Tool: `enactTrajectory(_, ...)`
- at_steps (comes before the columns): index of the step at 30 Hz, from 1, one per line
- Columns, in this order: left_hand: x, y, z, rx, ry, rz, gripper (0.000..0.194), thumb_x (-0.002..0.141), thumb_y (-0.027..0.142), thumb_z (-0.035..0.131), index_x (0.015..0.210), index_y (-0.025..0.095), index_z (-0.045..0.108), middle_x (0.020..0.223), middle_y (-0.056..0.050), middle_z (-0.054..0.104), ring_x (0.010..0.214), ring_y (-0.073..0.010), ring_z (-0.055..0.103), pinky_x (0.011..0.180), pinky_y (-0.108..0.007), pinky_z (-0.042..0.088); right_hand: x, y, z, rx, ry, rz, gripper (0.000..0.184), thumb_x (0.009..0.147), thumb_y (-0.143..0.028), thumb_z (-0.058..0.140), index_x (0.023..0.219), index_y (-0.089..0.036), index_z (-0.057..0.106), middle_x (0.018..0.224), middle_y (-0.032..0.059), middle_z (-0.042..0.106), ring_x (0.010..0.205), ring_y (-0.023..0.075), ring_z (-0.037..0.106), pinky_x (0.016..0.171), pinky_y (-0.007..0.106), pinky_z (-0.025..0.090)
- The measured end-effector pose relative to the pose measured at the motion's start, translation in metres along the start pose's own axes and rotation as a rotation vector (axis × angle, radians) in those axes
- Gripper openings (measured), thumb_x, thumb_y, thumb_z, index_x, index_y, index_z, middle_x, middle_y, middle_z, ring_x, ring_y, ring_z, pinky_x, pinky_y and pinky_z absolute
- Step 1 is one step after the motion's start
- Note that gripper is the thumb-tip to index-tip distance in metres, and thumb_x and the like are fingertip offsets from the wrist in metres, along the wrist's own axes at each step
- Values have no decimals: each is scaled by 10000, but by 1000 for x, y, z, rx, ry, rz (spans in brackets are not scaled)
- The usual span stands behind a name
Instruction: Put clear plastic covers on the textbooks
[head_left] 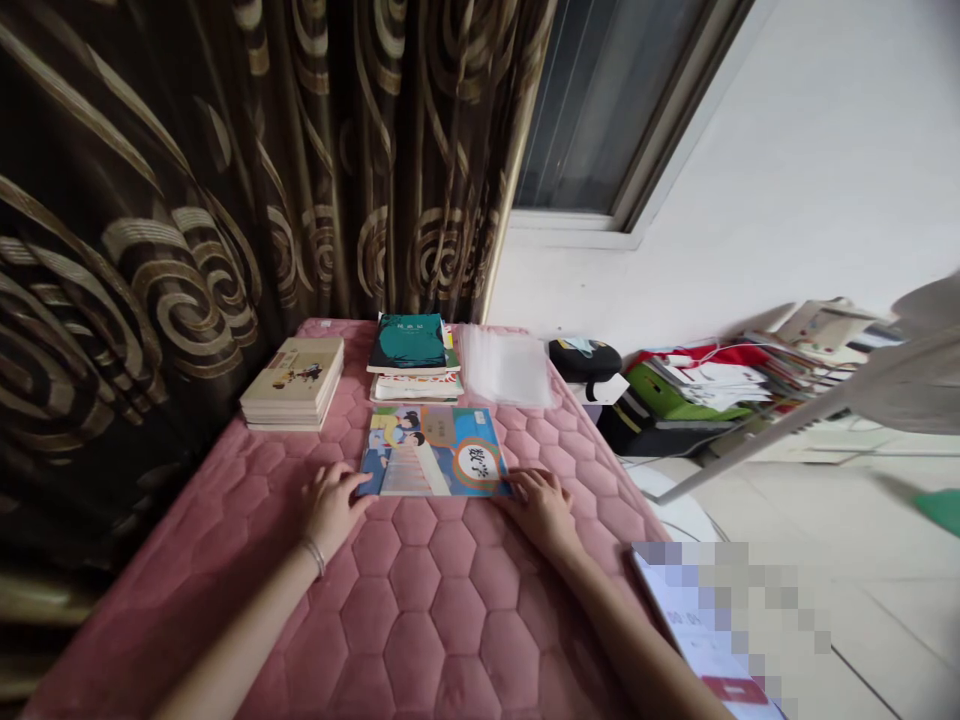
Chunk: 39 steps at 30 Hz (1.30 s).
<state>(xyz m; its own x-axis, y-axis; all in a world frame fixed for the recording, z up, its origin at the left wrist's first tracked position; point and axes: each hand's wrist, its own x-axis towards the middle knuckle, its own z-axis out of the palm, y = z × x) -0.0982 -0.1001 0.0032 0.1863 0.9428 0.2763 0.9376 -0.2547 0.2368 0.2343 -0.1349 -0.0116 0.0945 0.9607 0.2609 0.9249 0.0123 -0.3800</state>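
A colourful textbook [433,452] lies flat on the pink quilted cover [427,600] of the table. My left hand [330,502] rests on the cover at the book's near left corner, fingers curled and touching its edge. At the near right corner, my right hand [541,505] lies with its fingertips on the book's edge. Neither hand has lifted the book. A thin bracelet sits on my left wrist.
Behind the textbook stand a stack topped by a dark green book [410,345], a pile of tan books [294,385] to the left, and clear plastic sleeves [504,368] to the right. A dark patterned curtain [225,170] hangs behind. Clutter of books and papers [720,385] lies on the floor at right.
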Motion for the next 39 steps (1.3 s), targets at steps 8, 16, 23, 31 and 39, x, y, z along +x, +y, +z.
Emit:
enactTrajectory(8,-2,-25,8,-92,4,70,173,812,271,619,945,296,726,963,-4,694,907,-191,578,787,-327,402,2,22,5,230,4,-66,200,805,-355,616,960,-273,712,1054,43,701,1063,250,573,884,423,439)
enactTrajectory(16,-1,-24,4,-110,-38,60,188,815,239,604,948,302,721,986,14,699,922,-179,577,808,-323,405,3,28,9,263,-23,-60,236,833,-319,551,993,-265,716,1080,47,696,1095,250,562,942,448,416)
enactTrajectory(23,-5,-9,-6,-29,-9,4,202,793,287,611,976,297,695,1046,-28,627,984,-232,531,759,-350,407,-5,8,0,56,17,-32,280,812,-374,583,1071,-309,668,1220,49,604,1152,293,473,871,482,409)
enactTrajectory(31,7,63,14,-76,-22,181,322,738,308,702,1056,336,657,1208,-35,569,1134,-270,453,913,-466,350,3,-69,20,-26,30,-188,387,749,-448,678,1107,-311,628,1323,59,511,1230,296,381,967,470,315)
enactTrajectory(39,12,69,23,-76,-27,156,197,767,277,678,945,356,704,1201,-10,611,1151,-271,452,966,-523,282,7,-74,33,-4,30,-201,234,788,-396,657,1011,-325,673,1268,32,570,1206,272,429,974,472,296)
